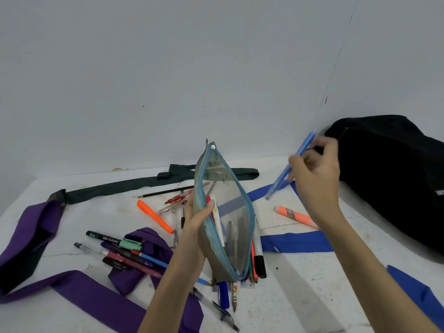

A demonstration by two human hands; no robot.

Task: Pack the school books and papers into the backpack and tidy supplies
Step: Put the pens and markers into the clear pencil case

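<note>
Left hand (192,227) gripping translucent grey pencil pouch with blue zipper (225,212) upright and gaping above white table (300,284), right hand (314,176) pinching light blue pen (288,169) beside it, black backpack (394,179) at right, loose pens and markers (120,251) scattered below

Purple ribbon (79,288), blue ribbon (298,241) and a dark green strap (125,186) — perhaps neckties — sprawl across the white tabletop (300,296).

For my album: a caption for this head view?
Left hand holds pencil pouch open; right hand brings blue pen.
</note>
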